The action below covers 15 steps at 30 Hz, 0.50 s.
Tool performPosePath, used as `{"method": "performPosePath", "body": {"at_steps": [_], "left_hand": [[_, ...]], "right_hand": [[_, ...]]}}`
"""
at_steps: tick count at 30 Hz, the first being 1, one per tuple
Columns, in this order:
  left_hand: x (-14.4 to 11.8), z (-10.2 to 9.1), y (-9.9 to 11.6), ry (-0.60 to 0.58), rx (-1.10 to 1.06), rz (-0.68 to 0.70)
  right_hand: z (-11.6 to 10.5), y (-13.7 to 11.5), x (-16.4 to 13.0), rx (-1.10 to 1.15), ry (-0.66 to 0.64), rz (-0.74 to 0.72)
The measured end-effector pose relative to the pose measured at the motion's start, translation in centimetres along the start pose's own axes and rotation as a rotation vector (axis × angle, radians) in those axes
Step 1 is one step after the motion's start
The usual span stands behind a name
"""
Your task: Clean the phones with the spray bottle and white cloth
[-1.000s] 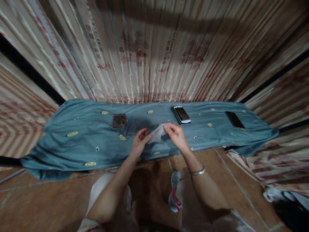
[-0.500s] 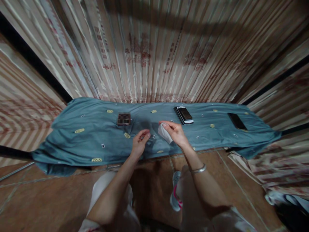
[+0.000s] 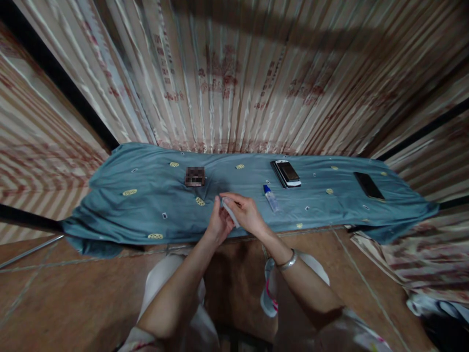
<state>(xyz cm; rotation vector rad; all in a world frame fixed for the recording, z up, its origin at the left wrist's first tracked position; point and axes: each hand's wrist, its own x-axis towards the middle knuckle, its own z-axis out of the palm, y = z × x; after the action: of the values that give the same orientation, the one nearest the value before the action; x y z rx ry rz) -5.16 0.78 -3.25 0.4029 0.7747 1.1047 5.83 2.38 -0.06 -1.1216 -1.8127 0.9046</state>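
My right hand is closed on a small folded white cloth, gripped between thumb and fingers. My left hand is right up against it, palm turned inward and fingers apart; the cloth lies between the two hands, partly hidden by the right one. Just right of my hands, a clear bottle with a blue cap lies on the teal cloth cover. A small item blurred by pixels sits beyond my left hand.
A white-edged phone rests on a dark flat object toward the back right. Farther right lies a black phone. Pleated curtains hang behind the covered surface, and dark poles frame its sides. Tiled floor shows below.
My right hand has moved left with the white cloth and now meets my left hand. The blue-capped bottle, hidden before, has come into sight. The whole view has shifted slightly.
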Motion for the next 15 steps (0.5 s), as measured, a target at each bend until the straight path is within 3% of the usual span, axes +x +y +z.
{"method": "performPosePath", "body": {"at_steps": [3,7,12,15], "left_hand": [[-0.5,0.0,0.6,0.011,-0.061,-0.026],[-0.3,-0.3,0.7,0.055,-0.013,0.045],[0.5,-1.0,0.4,0.132,-0.007,0.093],[0.7,-1.2,0.4,0.176,-0.012,0.101]], "right_hand": [[-0.2,0.0,0.1,-0.130,0.001,-0.045],[-1.3,1.2,0.4,-0.347,0.024,-0.017],[-1.6,2.5,0.2,-0.465,-0.010,-0.020],[-2.9,3.4,0.5,-0.526,0.005,-0.010]]}}
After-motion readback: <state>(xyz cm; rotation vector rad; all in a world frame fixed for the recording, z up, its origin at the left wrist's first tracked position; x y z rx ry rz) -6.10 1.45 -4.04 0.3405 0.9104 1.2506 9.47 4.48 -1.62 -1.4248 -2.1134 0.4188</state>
